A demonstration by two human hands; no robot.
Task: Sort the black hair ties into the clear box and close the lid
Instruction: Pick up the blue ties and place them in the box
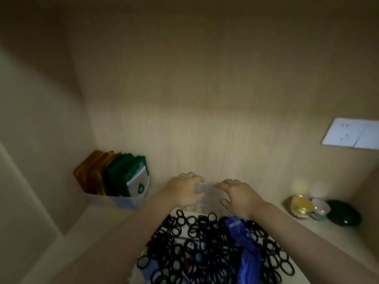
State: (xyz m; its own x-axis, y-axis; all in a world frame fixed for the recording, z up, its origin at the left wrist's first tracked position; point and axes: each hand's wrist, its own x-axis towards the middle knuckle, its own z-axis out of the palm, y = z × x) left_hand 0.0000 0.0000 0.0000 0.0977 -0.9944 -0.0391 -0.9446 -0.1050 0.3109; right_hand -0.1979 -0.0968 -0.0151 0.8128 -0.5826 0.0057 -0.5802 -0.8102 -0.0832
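Here the left hand (184, 190) and the right hand (239, 196) each curl their fingers round one side of the box (209, 189), which sits near the back wall. Just in front of the box, a big heap of black ties (180, 242) lies on the table (92, 238). A blue thing (248, 253) lies on top of the heap.
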